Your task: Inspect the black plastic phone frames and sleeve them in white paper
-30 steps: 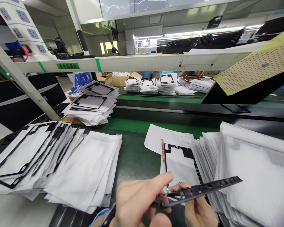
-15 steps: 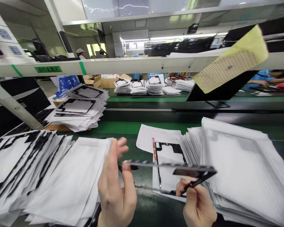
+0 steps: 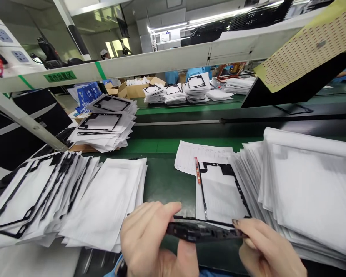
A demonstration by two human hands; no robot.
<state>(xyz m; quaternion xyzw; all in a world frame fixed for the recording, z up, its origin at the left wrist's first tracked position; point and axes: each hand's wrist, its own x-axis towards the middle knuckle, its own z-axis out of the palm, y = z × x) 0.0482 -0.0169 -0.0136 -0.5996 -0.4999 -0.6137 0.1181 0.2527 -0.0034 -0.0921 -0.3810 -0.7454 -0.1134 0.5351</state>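
Black frame [image 3: 204, 233]: we hold it at opposite ends, left grip [image 3: 150, 235] and right grip [image 3: 266, 242], above the counter [image 3: 161, 182].

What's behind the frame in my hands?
Behind the held frame, another black frame lies on a white sheet; their nearest parts are covered, so I can't see them.

Left hand [image 3: 154, 238]: fingers upright and loose half a second ago, now clasping the left end
Thin black rectangular frame [image 3: 202, 233]: lower, closer to the dark green table's [image 3: 160, 182] near edge
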